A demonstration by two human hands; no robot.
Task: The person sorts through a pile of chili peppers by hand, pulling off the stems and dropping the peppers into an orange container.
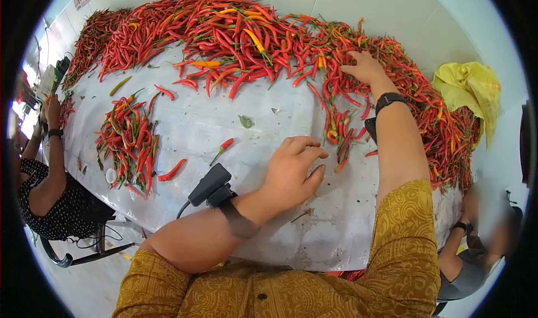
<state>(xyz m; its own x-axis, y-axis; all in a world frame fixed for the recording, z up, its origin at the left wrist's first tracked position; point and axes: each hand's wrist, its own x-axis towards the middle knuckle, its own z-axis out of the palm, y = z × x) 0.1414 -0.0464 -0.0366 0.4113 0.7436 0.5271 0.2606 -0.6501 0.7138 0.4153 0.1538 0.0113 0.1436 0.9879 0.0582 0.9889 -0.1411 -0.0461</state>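
A long heap of red chili peppers [241,38], with some orange and green ones among them, lies along the far side of the table. My right hand [365,68] reaches onto the heap's right part, fingers apart and touching the chilies, with nothing visibly gripped. My left hand [294,169] hovers over the table's plastic cover, its fingers loosely bent and apart, holding nothing. Between my hands, a few chilies [339,130] trail down from the heap. Left of my left hand lie a single red chili [226,145] with a green stem and another red chili [172,170].
A smaller chili pile [129,141] sits on the left of the white plastic-covered table [274,234]. A yellow sack [468,91] rests on the heap at right. A person in a dotted top [45,197] is at the left edge; another person [462,267] is at right.
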